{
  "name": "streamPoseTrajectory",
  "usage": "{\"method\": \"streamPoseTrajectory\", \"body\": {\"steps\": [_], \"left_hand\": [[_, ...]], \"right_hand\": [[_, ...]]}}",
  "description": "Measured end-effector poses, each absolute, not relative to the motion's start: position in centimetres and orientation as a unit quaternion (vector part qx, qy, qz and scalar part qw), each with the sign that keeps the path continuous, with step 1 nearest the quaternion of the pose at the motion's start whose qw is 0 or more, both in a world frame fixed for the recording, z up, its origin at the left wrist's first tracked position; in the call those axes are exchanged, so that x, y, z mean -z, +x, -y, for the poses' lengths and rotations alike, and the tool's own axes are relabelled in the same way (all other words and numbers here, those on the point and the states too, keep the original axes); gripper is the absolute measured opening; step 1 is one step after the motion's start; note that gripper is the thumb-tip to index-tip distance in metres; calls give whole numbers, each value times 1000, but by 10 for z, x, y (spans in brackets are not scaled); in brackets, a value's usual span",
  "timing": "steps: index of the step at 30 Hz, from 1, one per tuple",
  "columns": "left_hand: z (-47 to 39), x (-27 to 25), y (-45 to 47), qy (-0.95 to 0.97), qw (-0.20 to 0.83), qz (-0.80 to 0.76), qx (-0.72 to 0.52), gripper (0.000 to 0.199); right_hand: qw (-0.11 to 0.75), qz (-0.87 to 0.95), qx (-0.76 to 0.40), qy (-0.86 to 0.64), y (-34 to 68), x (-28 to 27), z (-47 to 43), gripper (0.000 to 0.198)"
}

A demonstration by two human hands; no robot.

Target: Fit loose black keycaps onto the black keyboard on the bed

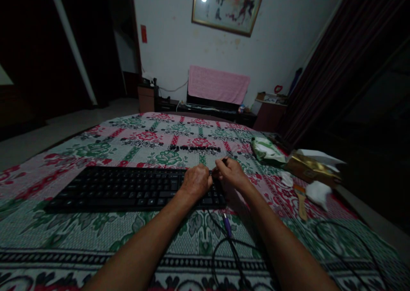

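Observation:
A black keyboard (124,188) lies flat on the patterned bedspread. My left hand (196,181) rests over its right part, fingers curled closed; what they hold, if anything, is hidden. Just to the right, my right hand (233,173) is pinched at the keyboard's upper right corner, close to the left fingertips. Something small and dark shows at its fingers, too unclear to name. Beyond the hands, a row of small black keycaps (205,148) lies on the cloth. A black cable with a purple plug (227,225) lies in front of the keyboard.
On the right are a green-and-white wipes packet (267,149), a gold box (309,168), a flat brush (301,201) and crumpled white tissue (318,193). The bedspread (105,235) spreads under everything. Past its far edge stands a low cabinet with a pink towel (218,84) above.

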State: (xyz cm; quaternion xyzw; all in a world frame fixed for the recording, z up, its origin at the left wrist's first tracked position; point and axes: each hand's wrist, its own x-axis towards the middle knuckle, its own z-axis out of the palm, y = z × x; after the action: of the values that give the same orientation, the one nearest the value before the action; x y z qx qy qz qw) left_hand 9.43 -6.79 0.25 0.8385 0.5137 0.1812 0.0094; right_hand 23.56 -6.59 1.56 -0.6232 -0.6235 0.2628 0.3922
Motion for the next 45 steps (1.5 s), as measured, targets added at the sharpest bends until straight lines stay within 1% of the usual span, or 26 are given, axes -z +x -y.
{"method": "streamPoseTrajectory", "body": {"steps": [2, 4, 8, 12, 15, 19, 26, 30, 34, 36, 39, 42, 45], "left_hand": [[69, -2, 95, 833, 10, -521, -188, 23], [70, -2, 96, 830, 12, -523, -192, 24], [69, -1, 96, 827, 13, -526, -200, 22], [65, 2, 93, 827, 10, -518, -218, 21], [60, 4, 89, 822, 15, -516, -242, 22], [55, 7, 87, 813, 40, -525, -249, 24], [48, 8, 83, 819, 50, -519, -239, 28], [46, 6, 80, 825, 51, -510, -238, 28], [46, 4, 80, 822, 76, -502, -257, 27], [45, 4, 80, 821, 88, -489, -281, 27], [45, 4, 82, 817, 94, -473, -315, 25], [45, 3, 82, 819, 82, -470, -321, 24], [46, 1, 82, 836, 50, -457, -300, 23]], "right_hand": [[406, 656, -203, -603, 233, -16, 69, 23], [422, 686, -175, -566, 229, -19, 73, 22], [491, 673, -213, -510, 228, -24, 75, 28], [561, 585, -203, -549, 239, -17, 64, 34], [557, 534, -183, -610, 251, -2, 55, 35], [578, 471, -226, -627, 265, 18, 46, 37], [573, 468, -289, -609, 272, 19, 46, 32], [567, 490, -296, -592, 270, 15, 46, 27], [571, 502, -300, -576, 262, 6, 48, 20], [546, 525, -289, -585, 255, 0, 51, 19], [487, 564, -288, -602, 245, -7, 57, 17], [440, 581, -344, -592, 238, -11, 64, 18], [425, 575, -385, -583, 236, -13, 67, 21]]}}
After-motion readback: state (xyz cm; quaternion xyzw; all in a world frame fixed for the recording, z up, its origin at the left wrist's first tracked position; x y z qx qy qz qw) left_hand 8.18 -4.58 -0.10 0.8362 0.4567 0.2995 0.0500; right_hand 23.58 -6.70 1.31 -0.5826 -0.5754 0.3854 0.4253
